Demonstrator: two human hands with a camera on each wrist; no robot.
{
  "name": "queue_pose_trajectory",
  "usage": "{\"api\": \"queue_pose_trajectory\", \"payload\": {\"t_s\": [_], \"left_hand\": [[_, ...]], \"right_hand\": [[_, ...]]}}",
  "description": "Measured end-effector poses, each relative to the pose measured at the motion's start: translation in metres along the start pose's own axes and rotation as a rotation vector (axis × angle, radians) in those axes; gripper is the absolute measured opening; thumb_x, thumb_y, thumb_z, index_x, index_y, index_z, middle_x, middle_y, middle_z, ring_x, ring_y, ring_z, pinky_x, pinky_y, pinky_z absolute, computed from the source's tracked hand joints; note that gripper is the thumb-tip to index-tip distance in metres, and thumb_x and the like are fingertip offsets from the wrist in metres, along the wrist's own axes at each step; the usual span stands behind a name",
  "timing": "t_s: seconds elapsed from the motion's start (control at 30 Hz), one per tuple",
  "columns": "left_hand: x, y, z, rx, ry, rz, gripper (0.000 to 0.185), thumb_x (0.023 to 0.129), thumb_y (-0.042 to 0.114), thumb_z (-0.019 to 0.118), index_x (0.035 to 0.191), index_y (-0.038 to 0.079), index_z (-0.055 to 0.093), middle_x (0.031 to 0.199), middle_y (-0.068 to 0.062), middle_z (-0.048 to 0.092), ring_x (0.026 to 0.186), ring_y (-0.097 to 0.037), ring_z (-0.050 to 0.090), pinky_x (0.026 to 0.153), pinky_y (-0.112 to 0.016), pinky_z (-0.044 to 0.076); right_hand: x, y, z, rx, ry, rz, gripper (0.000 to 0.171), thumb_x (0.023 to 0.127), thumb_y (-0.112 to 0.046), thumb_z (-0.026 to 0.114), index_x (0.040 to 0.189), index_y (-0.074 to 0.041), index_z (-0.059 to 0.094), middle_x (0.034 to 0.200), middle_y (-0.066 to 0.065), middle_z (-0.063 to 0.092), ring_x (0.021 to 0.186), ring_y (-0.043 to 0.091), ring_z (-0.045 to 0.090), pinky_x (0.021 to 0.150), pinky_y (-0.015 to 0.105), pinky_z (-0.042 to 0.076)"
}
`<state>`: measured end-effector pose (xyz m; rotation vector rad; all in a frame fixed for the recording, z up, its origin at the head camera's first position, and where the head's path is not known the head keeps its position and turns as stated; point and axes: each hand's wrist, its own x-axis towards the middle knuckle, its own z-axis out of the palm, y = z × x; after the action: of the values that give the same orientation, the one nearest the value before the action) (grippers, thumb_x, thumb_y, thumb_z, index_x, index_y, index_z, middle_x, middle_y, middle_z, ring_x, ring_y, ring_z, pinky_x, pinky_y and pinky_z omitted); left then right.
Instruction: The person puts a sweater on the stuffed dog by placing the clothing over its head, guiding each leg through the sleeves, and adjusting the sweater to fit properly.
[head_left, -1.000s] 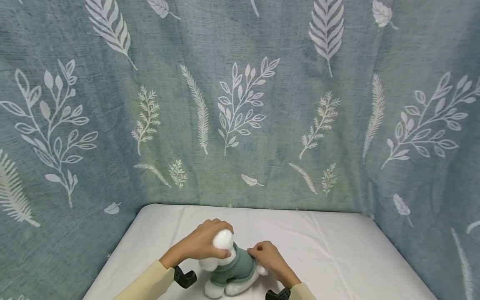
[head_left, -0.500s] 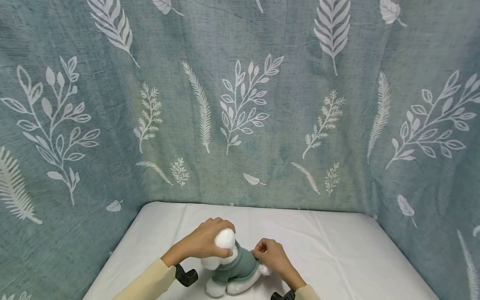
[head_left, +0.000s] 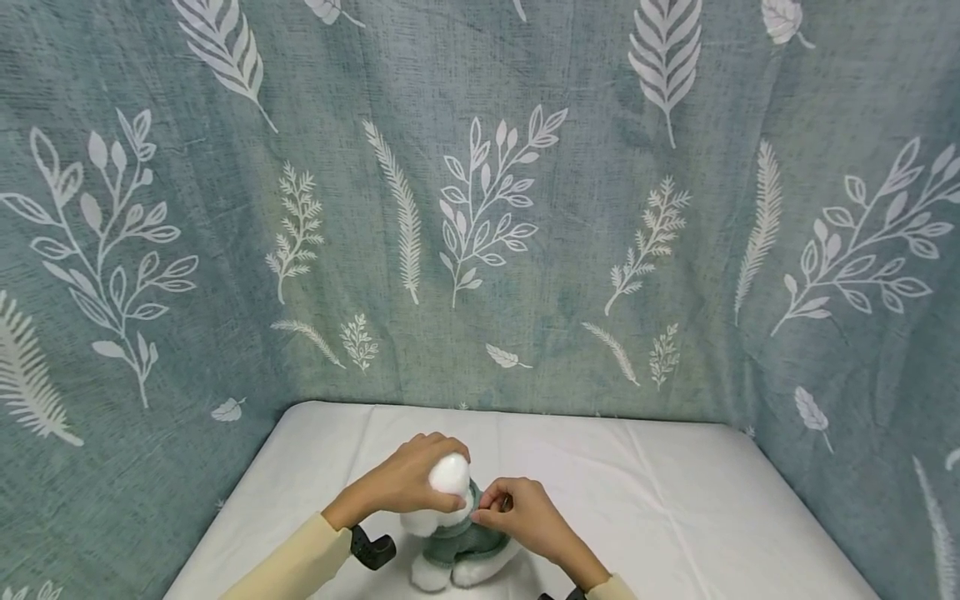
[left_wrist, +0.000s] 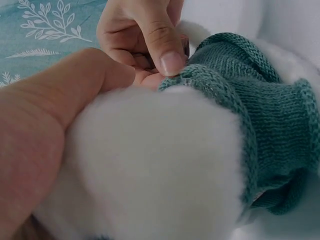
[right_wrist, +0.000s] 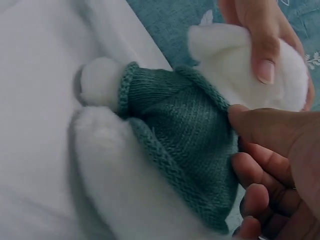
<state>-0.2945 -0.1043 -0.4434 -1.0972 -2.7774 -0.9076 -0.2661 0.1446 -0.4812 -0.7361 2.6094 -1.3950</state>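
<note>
A white plush toy animal (head_left: 450, 475) in a green knitted sweater (right_wrist: 190, 130) sits on the white-covered table. My left hand (head_left: 412, 479) grips its head, thumb on the near side and fingers over the top. At the back of the neck, my right hand (head_left: 525, 512) pinches the rolled collar (left_wrist: 215, 82) of the sweater between thumb and fingers. The right wrist view shows a sleeve around one front leg (right_wrist: 101, 82) and the hem lying over the body, with a hind leg (right_wrist: 110, 165) stretched out below. The toy's face is hidden.
The white cloth (head_left: 675, 500) covers the table, with faint creases. Blue-green curtains (head_left: 525, 333) printed with pale leaves stand behind it and along both sides. A black wrist-camera mount (head_left: 372, 550) sits at my left wrist.
My right hand has moved left and up along the toy, from the sweater's back hem near the tail to the collar. The left hand keeps its grip on the head.
</note>
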Motion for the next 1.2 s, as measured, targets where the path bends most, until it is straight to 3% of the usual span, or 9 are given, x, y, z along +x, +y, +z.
{"api": "queue_pose_trajectory", "payload": {"t_s": [0.13,0.27,0.43,0.53,0.63,0.73,0.87,1.07,1.2], "left_hand": [[0.001,-0.004,0.0,-0.046,-0.015,0.008,0.052,0.086,0.05,0.08,0.128,0.027,0.062,0.119,0.003,0.06,0.101,-0.019,0.053,0.077,-0.04,0.049],[0.001,-0.015,-0.002,-0.235,-0.045,-0.012,0.051,0.097,0.048,0.07,0.138,0.023,0.054,0.128,0.001,0.059,0.112,-0.022,0.058,0.085,-0.041,0.053],[-0.004,-0.036,-0.005,-0.535,-0.041,-0.181,0.045,0.11,0.049,0.042,0.144,0.021,0.053,0.14,-0.004,0.055,0.131,-0.028,0.051,0.105,-0.052,0.043],[-0.004,-0.05,-0.003,-0.606,-0.011,-0.262,0.052,0.11,0.054,0.033,0.137,0.019,0.06,0.135,-0.004,0.059,0.126,-0.025,0.054,0.101,-0.048,0.045],[-0.004,-0.065,0.002,-0.608,-0.005,-0.291,0.045,0.112,0.045,0.037,0.13,0.015,0.066,0.124,-0.002,0.065,0.112,-0.022,0.059,0.089,-0.042,0.049],[-0.005,-0.078,0.008,-0.601,-0.032,-0.279,0.03,0.113,0.023,0.043,0.125,0.016,0.069,0.119,-0.001,0.067,0.108,-0.022,0.06,0.088,-0.043,0.05],[-0.005,-0.088,0.016,-0.621,-0.084,-0.232,0.037,0.106,0.0,0.047,0.126,0.019,0.071,0.125,0.0,0.067,0.119,-0.024,0.059,0.098,-0.05,0.048],[-0.002,-0.09,0.023,-0.667,-0.151,-0.141,0.038,0.099,0.013,0.069,0.136,0.023,0.067,0.134,0.0,0.066,0.128,-0.025,0.056,0.106,-0.051,0.044],[-0.001,-0.09,0.025,-0.681,-0.186,-0.125,0.041,0.097,0.018,0.073,0.137,0.021,0.066,0.133,-0.001,0.067,0.126,-0.023,0.058,0.106,-0.049,0.045]], "right_hand": [[-0.002,0.002,0.004,-0.035,0.025,-0.014,0.022,0.091,-0.034,0.08,0.085,-0.016,0.069,0.072,-0.006,0.063,0.059,0.006,0.052,0.054,0.023,0.045],[-0.006,0.003,0.007,-0.07,0.037,-0.035,0.023,0.091,-0.035,0.08,0.081,-0.018,0.067,0.068,-0.008,0.061,0.056,0.004,0.051,0.053,0.022,0.045],[-0.013,0.0,0.012,-0.103,0.032,-0.059,0.022,0.09,-0.033,0.082,0.079,-0.019,0.068,0.066,-0.012,0.061,0.055,0.002,0.053,0.053,0.022,0.047],[-0.017,-0.004,0.015,-0.125,0.021,-0.06,0.022,0.09,-0.034,0.081,0.078,-0.02,0.07,0.066,-0.015,0.061,0.056,0.0,0.055,0.054,0.022,0.048],[-0.022,-0.01,0.02,-0.143,0.006,-0.05,0.022,0.09,-0.036,0.081,0.077,-0.021,0.072,0.067,-0.016,0.063,0.058,-0.001,0.057,0.056,0.021,0.049],[-0.026,-0.014,0.026,-0.148,-0.01,-0.037,0.02,0.09,-0.037,0.081,0.078,-0.021,0.076,0.069,-0.018,0.065,0.06,-0.002,0.058,0.059,0.021,0.05],[-0.029,-0.015,0.033,-0.131,-0.038,-0.027,0.019,0.09,-0.035,0.081,0.084,-0.017,0.08,0.072,-0.018,0.067,0.063,-0.003,0.06,0.06,0.02,0.051],[-0.03,-0.017,0.038,-0.128,-0.05,-0.025,0.017,0.089,-0.031,0.082,0.086,-0.014,0.081,0.075,-0.016,0.07,0.064,-0.003,0.061,0.06,0.02,0.052],[-0.031,-0.017,0.039,-0.128,-0.04,-0.018,0.019,0.089,-0.031,0.082,0.087,-0.012,0.081,0.076,-0.015,0.071,0.066,-0.002,0.062,0.061,0.02,0.053]]}}
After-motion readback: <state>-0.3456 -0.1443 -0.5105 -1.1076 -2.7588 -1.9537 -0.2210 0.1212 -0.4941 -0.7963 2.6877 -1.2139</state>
